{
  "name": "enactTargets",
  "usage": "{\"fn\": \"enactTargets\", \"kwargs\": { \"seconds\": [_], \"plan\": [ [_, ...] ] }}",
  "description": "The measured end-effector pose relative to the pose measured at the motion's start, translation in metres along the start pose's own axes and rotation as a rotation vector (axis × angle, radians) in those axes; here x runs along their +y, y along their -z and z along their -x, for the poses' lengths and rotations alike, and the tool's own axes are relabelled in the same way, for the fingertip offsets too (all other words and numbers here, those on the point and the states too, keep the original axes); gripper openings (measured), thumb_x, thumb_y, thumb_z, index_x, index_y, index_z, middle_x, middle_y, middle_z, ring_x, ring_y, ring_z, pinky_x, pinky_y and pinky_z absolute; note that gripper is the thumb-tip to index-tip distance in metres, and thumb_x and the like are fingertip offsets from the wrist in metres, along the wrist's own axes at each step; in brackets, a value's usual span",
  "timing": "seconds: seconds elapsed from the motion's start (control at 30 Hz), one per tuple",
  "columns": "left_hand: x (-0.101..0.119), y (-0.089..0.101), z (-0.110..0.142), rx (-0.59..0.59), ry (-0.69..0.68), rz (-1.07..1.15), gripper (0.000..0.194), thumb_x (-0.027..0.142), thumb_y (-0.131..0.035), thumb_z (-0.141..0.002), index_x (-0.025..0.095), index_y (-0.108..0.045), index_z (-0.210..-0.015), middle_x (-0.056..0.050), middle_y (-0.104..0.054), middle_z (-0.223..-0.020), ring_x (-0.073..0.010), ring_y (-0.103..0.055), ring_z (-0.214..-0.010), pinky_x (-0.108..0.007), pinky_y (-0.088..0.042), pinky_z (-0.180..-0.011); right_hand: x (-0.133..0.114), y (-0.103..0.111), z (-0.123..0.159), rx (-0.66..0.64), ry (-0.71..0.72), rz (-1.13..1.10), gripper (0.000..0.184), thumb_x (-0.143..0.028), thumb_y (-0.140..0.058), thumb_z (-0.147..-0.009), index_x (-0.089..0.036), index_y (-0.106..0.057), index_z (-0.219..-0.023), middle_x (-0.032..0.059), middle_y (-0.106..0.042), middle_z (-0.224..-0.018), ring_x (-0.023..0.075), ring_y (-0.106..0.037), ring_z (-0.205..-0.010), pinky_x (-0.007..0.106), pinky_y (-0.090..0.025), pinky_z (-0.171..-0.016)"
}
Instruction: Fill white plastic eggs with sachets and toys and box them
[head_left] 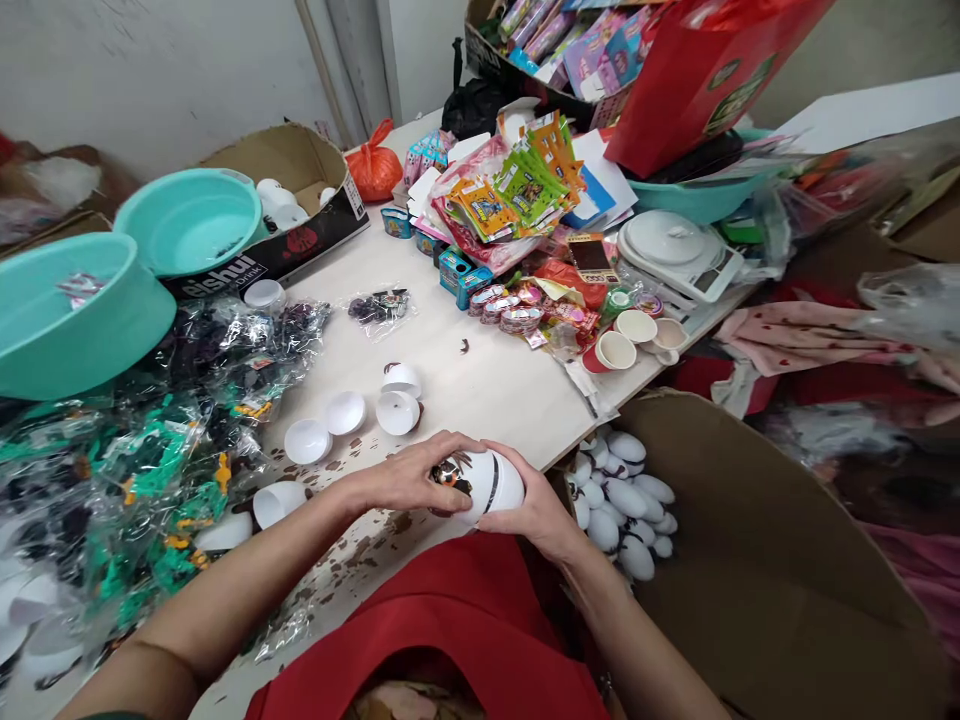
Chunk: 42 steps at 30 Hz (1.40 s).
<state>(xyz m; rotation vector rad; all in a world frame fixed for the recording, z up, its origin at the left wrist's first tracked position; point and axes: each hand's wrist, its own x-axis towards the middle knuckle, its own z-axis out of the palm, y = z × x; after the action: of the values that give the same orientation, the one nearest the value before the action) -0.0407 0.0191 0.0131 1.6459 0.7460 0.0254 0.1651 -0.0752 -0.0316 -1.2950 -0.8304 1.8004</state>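
Just in front of your red garment (442,610), you have a white egg (480,490) between both hands, above the near edge of the table (517,390). Your left hand (420,470) is curled around its printed end, and your right hand (541,515) grasps the plain end. Held from opposite ends, the egg probably stays steady, with the dark band between your hands left uncovered (whether that band is a gap or a stripe, I can't tell).

To your near right, a deep cardboard box (750,560) stands against the table, perhaps so its pile of white eggs (626,500) lies within easy reach. On the left, white half shells (346,412) sit beyond your left forearm (255,570), mostly open side showing. Bagged teal and black pieces (161,470) crowd that side, leaving the arm little free room.

Farther off, two teal basins (67,320) fill the left, while paper cups (615,352), a scale (709,270) and bright packets (525,190) block much of the far right.
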Motion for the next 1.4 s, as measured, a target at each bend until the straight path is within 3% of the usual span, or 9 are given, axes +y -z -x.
{"fn": "enactTargets", "kwargs": {
  "seconds": [0.23, 0.43, 0.67, 0.97, 1.23, 1.4],
  "plan": [
    [0.004, 0.0, 0.004, 0.05, 0.01, 0.076, 0.055, 0.038, -0.065, -0.079, 0.025, -0.048, -0.129, -0.003, -0.056, -0.119, -0.021, -0.054, -0.103, -0.032, -0.044, -0.09, -0.025, -0.003, -0.002, -0.069, -0.024, 0.107, 0.087, -0.03, -0.089, -0.053, -0.023, -0.047, -0.129, 0.0043, -0.061, -0.116, 0.0229, -0.058, -0.099, 0.033, -0.051, -0.08],
    [0.002, 0.003, 0.005, 0.104, -0.086, -0.081, 0.058, 0.037, -0.068, -0.076, 0.026, -0.049, -0.13, -0.004, -0.054, -0.119, -0.0223, -0.052, -0.106, -0.035, -0.041, -0.095, -0.03, -0.005, -0.01, -0.083, -0.047, 0.133, 0.083, -0.031, -0.088, -0.055, -0.022, -0.049, -0.128, 0.0045, -0.062, -0.114, 0.0236, -0.057, -0.101, 0.033, -0.05, -0.08],
    [0.001, 0.005, 0.007, 0.032, -0.013, -0.022, 0.056, 0.039, -0.064, -0.079, 0.025, -0.046, -0.13, -0.005, -0.054, -0.119, -0.0222, -0.053, -0.103, -0.035, -0.042, -0.091, -0.025, -0.004, -0.013, -0.108, -0.049, 0.053, 0.081, -0.029, -0.087, -0.055, -0.022, -0.05, -0.127, 0.0038, -0.064, -0.113, 0.024, -0.058, -0.102, 0.035, -0.049, -0.084],
    [-0.009, 0.003, 0.01, 0.058, -0.028, 0.079, 0.058, 0.04, -0.064, -0.081, 0.026, -0.043, -0.133, -0.004, -0.054, -0.117, -0.0208, -0.052, -0.102, -0.031, -0.043, -0.086, -0.036, -0.004, -0.017, -0.156, -0.053, 0.198, 0.081, -0.031, -0.087, -0.055, -0.023, -0.051, -0.126, 0.0028, -0.064, -0.109, 0.0223, -0.059, -0.096, 0.035, -0.049, -0.082],
    [-0.002, 0.01, 0.012, -0.033, 0.042, 0.073, 0.055, 0.036, -0.063, -0.079, 0.025, -0.044, -0.13, -0.002, -0.055, -0.106, -0.0188, -0.053, -0.094, -0.029, -0.044, -0.081, -0.024, -0.008, -0.019, -0.189, -0.054, 0.007, 0.077, -0.028, -0.087, -0.056, -0.022, -0.053, -0.125, 0.0031, -0.065, -0.112, 0.0228, -0.058, -0.102, 0.034, -0.048, -0.087],
    [0.0, 0.013, 0.01, -0.066, 0.038, 0.087, 0.052, 0.036, -0.067, -0.076, 0.024, -0.049, -0.123, -0.001, -0.055, -0.103, -0.0179, -0.052, -0.092, -0.028, -0.044, -0.077, -0.027, -0.008, -0.017, -0.196, -0.057, 0.057, 0.081, -0.027, -0.087, -0.054, -0.022, -0.052, -0.126, 0.0033, -0.065, -0.112, 0.0237, -0.058, -0.101, 0.035, -0.048, -0.086]
  ]
}}
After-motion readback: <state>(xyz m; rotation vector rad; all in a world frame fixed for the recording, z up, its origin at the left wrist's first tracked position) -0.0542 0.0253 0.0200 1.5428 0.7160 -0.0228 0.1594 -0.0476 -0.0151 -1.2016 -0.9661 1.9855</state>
